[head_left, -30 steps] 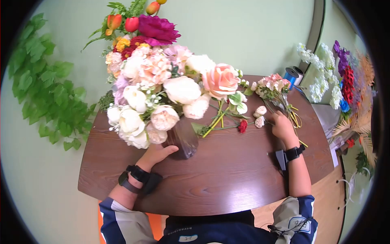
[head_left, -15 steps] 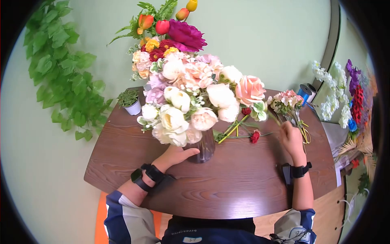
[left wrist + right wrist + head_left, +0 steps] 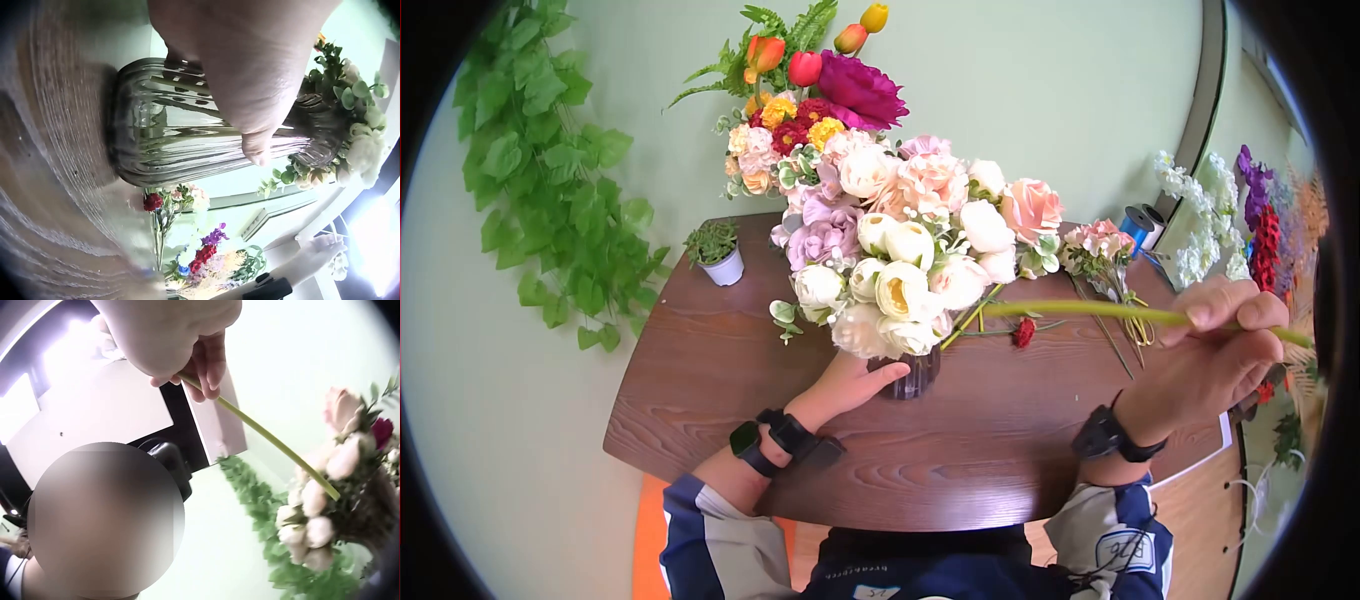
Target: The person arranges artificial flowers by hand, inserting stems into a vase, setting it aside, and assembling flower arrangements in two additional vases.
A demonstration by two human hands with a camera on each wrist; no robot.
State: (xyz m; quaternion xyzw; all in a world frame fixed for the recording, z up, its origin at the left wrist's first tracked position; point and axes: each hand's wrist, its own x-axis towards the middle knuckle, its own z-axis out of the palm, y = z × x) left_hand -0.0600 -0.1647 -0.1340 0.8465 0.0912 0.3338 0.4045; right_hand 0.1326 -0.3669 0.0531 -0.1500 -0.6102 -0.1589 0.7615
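A ribbed, tinted glass vase (image 3: pixel 912 380) stands upright on the table, filled with white, pink and lilac blossoms (image 3: pixel 905 290). My left hand (image 3: pixel 840 390) grips its side, the thumb lying along the glass in the left wrist view, where stems show inside the vase (image 3: pixel 175 131). Raised at the right, my right hand (image 3: pixel 1215 350) pinches a long green stem (image 3: pixel 1090 310) between thumb and fingers. Its bare end points left toward the bouquet and overlaps white blooms in the right wrist view. Pale blossoms (image 3: pixel 339 265) show beyond my right hand in the left wrist view.
On the brown table (image 3: pixel 730 400) lie a red flower (image 3: pixel 1024 332), loose stems and a bunch of pink flowers (image 3: pixel 1100 245). Ribbon spools (image 3: pixel 1138 228) stand behind. A small potted plant (image 3: pixel 718 252) sits at the back left. More flowers (image 3: pixel 1262 250) hang at the far right.
My right hand has lifted off the table toward the camera, bringing up the stem. Two pale buds have left the table. The bouquet has turned somewhat; my left hand stays at the vase.
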